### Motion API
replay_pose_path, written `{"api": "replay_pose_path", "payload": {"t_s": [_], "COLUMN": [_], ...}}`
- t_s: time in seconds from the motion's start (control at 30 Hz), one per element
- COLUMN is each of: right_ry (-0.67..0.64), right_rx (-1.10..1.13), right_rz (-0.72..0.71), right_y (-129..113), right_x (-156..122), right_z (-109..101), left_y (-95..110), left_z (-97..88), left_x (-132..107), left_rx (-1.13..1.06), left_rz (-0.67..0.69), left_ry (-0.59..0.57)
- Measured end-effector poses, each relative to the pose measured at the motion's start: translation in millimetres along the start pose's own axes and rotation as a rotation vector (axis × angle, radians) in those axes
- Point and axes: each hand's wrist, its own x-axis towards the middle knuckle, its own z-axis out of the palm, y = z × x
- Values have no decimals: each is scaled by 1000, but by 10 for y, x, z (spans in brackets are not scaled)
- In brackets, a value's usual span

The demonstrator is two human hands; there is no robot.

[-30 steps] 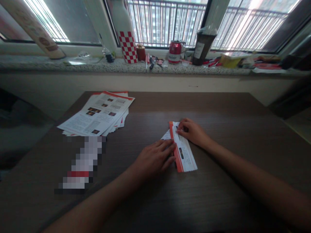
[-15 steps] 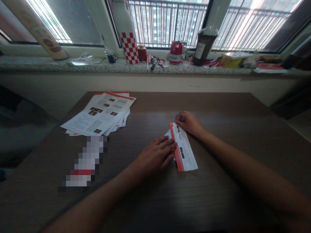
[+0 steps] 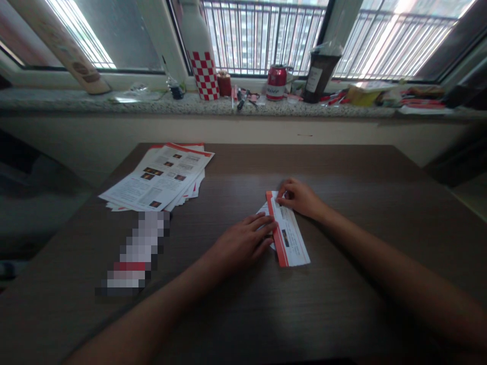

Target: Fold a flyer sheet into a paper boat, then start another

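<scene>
A folded leaflet [image 3: 289, 238], white with an orange strip along its left edge, lies on the dark wooden table [image 3: 342, 167]. My left hand [image 3: 243, 243] rests flat on the leaflet's left side, fingers stretched out and pressing it down. My right hand [image 3: 300, 197] sits at the leaflet's far end with its fingertips curled down onto the top edge of the paper. Neither hand lifts the leaflet off the table.
A stack of unfolded leaflets [image 3: 162, 177] lies at the far left of the table. A blurred-out object [image 3: 139, 253] lies nearer, to the left. The windowsill [image 3: 114, 104] carries a checkered bottle [image 3: 201, 56], a red can [image 3: 276, 82], a dark cup [image 3: 317, 73] and clutter.
My right hand slid along the leaflet's far end, up to the top edge and slightly back. My left hand stayed pressed on the left side. The leaflet barely shifted.
</scene>
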Motion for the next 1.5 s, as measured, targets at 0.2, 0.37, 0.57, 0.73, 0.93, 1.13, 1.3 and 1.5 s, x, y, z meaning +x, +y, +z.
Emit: {"api": "replay_pose_path", "payload": {"t_s": [0.2, 0.37, 0.57, 0.73, 0.93, 1.13, 1.3, 1.5], "right_ry": [-44, -108, -141, -160, -167, -181, -197, -185], "right_rx": [30, 30, 24, 19, 29, 37, 83, 56], "right_rz": [-3, -27, -60, -66, -81, -69, -64, -70], "right_y": [3, -77, -156, -197, -293, -465, -576, -679], "right_x": [-70, -220, -367, -454, -634, -888, -1133, -1321], "right_z": [-17, -67, -75, -66, -56, -41, -22, -12], "left_y": [2, 9, 7, -2, 0, -14, -42, -14], "left_z": [6, -11, 0, 4, -5, 25, 60, 31], "left_x": [-1, -10, -17, -15, -12, -30, -44, -36], "left_rx": [-3, -12, -21, -30, -24, -33, -41, -25], "left_rz": [-5, -16, -15, -23, -12, -6, 2, -3], "left_ry": [0, -9, -3, -23, -16, -11, 20, -2]}}
